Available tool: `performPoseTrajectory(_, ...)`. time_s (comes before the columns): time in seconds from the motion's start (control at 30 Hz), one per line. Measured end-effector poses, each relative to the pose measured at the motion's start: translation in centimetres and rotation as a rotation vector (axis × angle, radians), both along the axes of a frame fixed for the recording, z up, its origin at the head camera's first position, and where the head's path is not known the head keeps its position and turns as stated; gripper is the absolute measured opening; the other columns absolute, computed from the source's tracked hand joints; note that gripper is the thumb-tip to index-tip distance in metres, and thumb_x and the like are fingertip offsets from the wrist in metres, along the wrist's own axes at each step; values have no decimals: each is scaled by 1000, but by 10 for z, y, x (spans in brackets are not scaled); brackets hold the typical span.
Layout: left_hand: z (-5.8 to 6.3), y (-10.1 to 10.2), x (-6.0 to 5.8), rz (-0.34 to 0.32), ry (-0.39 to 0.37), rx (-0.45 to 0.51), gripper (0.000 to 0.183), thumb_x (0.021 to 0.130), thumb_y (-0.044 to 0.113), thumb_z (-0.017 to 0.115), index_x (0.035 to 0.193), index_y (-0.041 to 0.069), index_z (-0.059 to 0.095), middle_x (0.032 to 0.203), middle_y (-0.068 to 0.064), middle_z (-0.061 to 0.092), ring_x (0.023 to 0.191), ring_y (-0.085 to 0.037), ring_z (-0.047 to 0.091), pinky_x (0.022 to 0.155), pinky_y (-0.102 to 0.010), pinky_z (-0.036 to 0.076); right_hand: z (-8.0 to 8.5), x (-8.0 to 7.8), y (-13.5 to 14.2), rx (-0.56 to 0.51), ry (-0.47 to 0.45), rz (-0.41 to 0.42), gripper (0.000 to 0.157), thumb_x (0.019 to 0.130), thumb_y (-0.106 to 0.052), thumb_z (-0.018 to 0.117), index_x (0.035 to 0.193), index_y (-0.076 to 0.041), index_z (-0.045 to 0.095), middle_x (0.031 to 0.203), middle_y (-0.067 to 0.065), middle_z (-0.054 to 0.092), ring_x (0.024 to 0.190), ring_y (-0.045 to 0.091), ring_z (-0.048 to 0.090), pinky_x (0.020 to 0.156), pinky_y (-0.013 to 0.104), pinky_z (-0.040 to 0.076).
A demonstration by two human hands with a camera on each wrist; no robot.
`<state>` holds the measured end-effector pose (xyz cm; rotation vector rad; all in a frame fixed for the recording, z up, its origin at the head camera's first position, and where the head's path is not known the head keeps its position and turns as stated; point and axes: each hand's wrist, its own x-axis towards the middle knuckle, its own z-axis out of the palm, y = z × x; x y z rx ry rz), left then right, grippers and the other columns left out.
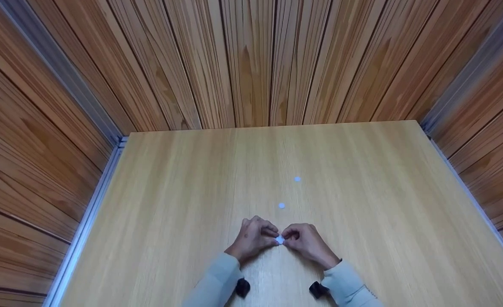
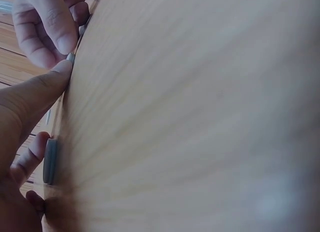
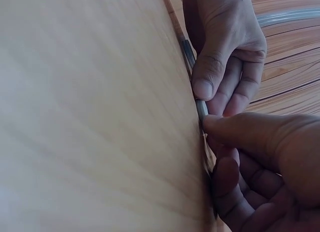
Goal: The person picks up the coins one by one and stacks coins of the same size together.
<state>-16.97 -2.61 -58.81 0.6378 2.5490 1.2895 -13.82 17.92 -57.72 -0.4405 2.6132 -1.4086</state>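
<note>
A small, round, pale disc [image 1: 280, 239] lies between my two hands, low over the table near its front. On its left side, the left hand [image 1: 255, 238] pinches its edge with thumb and fingertips. From the right, the right hand [image 1: 304, 241] pinches the opposite edge, its other fingers curled. Edge-on in the right wrist view, the disc [image 3: 202, 110] shows as a thin sliver between the two thumbs. A dark, thick-edged round piece [image 2: 50, 161] stands beside the left hand's lower fingers in the left wrist view; whether they touch it is unclear.
Two more pale discs lie on the table beyond the hands, a nearer disc [image 1: 281, 205] and a farther disc [image 1: 297, 179]. The light wooden table [image 1: 170, 192] is bounded by slatted wood walls [image 1: 251, 64] and a metal rail [image 1: 90, 221] on the left.
</note>
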Motion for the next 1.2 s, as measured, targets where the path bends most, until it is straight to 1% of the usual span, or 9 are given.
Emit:
performPoseTrajectory(0.07,0,0,0,-3,-2,2,21,79,22,85,98,19,77,87,18,74,104,-1,57,81,-36,25,-1,0,0,2,2,2,8,84,0,76,89,-7,74,82,-4,69,69,4,54,62,21,44)
performPoseTrajectory(0.17,2,0,0,-3,-4,-1,21,80,21,85,99,19,77,87,18,73,107,-2,58,82,-37,25,-1,-1,0,5,5,7,8,84,0,76,89,-7,74,82,-4,69,70,4,54,62,22,44)
performPoseTrajectory(0.37,3,0,-1,5,-22,-18,20,80,22,85,98,20,77,86,19,73,97,-3,55,82,-38,25,0,-5,2,-1,-13,30,5,86,-4,76,91,-6,75,85,-2,70,72,5,56,64,22,45)
performPoseTrajectory(0.43,3,0,-2,7,-39,-13,20,80,21,86,97,20,77,85,19,73,98,-3,53,82,-38,25,0,-7,4,-10,-26,25,5,86,-5,76,91,-6,75,85,-1,70,72,6,56,64,22,45)
performPoseTrajectory(0.6,2,1,-2,17,-75,-19,21,79,21,86,98,20,76,85,19,73,102,-3,55,83,-39,24,0,-15,11,-26,-57,-22,6,87,-8,77,92,-5,75,83,-1,68,72,8,56,65,23,44)
performPoseTrajectory(0.73,2,2,-2,26,-95,-27,21,79,22,86,98,21,76,84,19,73,104,-3,57,83,-39,24,0,-22,15,-24,-62,-69,4,87,-7,76,91,-6,75,83,-2,69,74,10,59,66,23,45)
performPoseTrajectory(0.8,2,2,-3,24,-94,-24,22,79,22,86,98,21,76,84,20,73,105,-1,59,82,-39,24,1,-26,16,-21,-67,-90,3,87,-6,76,90,-7,75,83,-1,69,74,11,59,67,23,46)
performPoseTrajectory(0.97,3,1,-3,13,-81,-19,22,79,23,86,99,21,76,84,20,72,99,1,62,82,-39,24,3,-36,17,-19,-70,-133,4,86,-5,76,90,-7,75,84,-1,70,76,13,61,68,24,46)
performPoseTrajectory(1.2,2,2,-3,20,-100,-5,22,79,23,86,99,21,77,83,20,72,93,3,64,83,-40,24,4,-52,17,-44,-88,-175,6,86,-4,76,92,-4,74,82,2,70,74,13,61,66,23,46)
